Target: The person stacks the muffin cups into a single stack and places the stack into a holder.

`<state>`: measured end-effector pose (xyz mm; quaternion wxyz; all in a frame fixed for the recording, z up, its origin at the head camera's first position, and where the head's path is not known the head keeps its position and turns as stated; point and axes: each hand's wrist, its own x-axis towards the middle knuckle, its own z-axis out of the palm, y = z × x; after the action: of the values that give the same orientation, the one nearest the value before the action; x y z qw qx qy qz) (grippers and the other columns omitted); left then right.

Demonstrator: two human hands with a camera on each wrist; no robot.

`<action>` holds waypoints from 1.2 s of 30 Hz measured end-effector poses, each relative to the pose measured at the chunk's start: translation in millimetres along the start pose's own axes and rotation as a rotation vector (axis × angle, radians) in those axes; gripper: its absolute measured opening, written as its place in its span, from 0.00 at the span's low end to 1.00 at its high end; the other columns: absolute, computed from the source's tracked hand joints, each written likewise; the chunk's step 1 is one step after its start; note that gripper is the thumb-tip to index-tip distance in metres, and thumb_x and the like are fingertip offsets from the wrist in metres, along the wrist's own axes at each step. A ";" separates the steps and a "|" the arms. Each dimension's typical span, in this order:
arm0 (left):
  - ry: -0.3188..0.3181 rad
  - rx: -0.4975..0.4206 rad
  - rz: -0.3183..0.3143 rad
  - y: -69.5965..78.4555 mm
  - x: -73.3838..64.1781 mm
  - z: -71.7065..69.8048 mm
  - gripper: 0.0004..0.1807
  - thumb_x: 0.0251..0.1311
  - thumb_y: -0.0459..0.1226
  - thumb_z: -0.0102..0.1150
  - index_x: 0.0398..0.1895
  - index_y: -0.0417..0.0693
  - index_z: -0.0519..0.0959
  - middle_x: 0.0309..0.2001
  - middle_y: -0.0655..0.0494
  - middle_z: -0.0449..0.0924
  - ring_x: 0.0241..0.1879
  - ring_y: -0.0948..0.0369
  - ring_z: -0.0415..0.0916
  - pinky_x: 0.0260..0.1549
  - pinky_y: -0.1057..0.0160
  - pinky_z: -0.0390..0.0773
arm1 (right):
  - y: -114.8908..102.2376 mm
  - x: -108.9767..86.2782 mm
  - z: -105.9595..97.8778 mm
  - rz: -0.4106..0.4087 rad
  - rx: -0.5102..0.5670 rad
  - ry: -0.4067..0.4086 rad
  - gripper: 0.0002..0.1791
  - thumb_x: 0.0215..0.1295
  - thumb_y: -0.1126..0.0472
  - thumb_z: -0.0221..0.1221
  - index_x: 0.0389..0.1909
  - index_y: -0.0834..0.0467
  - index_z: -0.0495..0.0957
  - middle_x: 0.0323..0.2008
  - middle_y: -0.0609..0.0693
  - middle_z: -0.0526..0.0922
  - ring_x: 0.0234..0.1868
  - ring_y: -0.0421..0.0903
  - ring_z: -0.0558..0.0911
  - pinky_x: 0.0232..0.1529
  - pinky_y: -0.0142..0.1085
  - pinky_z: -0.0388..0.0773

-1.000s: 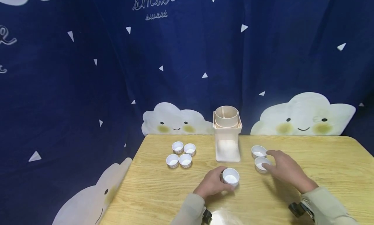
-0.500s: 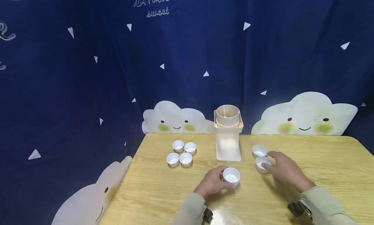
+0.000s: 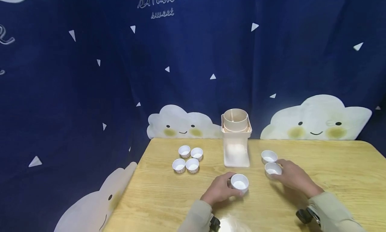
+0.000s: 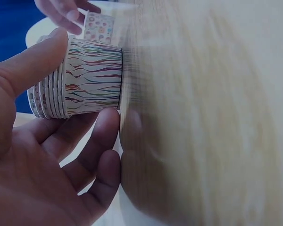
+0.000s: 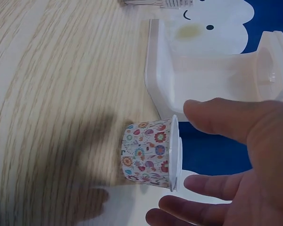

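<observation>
My left hand [image 3: 219, 189] grips a stack of nested paper cups [image 4: 93, 77], thumb on the rims and fingers curled beneath on the other side. The outermost cup has multicoloured wavy lines; its base is right at the tabletop in the left wrist view. Over to the right, my right hand [image 3: 294, 176] reaches to a floral paper cup [image 5: 148, 153], the nearer of two standing close together. Its thumb and spread fingers [image 5: 214, 186] are right at the rim, one on each side, without curling round it. Behind that cup stands another paper cup [image 3: 269, 156], white inside.
A cream plastic stand [image 3: 236, 160] with a round tube [image 3: 235, 121] in its top is at the table's back middle. Several white-lined paper cups [image 3: 192, 165] form a cluster at back left. The wooden table [image 3: 156, 198] meets a dark blue curtain [image 3: 193, 58] behind.
My right hand has moved slightly left and down, its thumb and finger now closer about the nearer cup's rim. The left hand keeps its hold on the stack.
</observation>
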<state>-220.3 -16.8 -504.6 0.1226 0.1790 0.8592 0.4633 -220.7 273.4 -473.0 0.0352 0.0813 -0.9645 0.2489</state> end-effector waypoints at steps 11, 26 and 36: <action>-0.017 -0.004 -0.019 1.1 0.1 0.0 0.30 0.44 0.41 0.79 0.54 0.61 0.80 0.45 0.67 0.84 0.45 0.71 0.76 0.49 0.68 0.73 | 1.6 -0.3 0.7 0.019 0.018 -0.013 0.35 0.53 0.46 0.71 0.51 0.69 0.77 0.39 0.60 0.85 0.35 0.47 0.78 0.33 0.40 0.72; -0.021 0.001 -0.014 1.5 3.2 1.4 0.29 0.43 0.41 0.79 0.53 0.60 0.81 0.44 0.67 0.84 0.44 0.72 0.75 0.50 0.68 0.72 | 5.7 0.5 -0.1 0.047 0.006 -0.035 0.37 0.54 0.45 0.70 0.53 0.71 0.76 0.40 0.62 0.85 0.35 0.48 0.78 0.33 0.42 0.74; -0.014 -0.012 -0.021 1.8 -0.1 1.2 0.29 0.44 0.41 0.79 0.53 0.60 0.81 0.45 0.67 0.84 0.45 0.71 0.76 0.52 0.66 0.72 | 7.6 1.4 0.0 0.048 -0.019 -0.025 0.41 0.52 0.45 0.71 0.55 0.75 0.73 0.44 0.68 0.84 0.42 0.57 0.82 0.39 0.50 0.78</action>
<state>-219.4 -15.0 -503.7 0.1344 0.1723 0.8574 0.4660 -223.4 279.7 -476.5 0.0178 0.0610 -0.9688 0.2395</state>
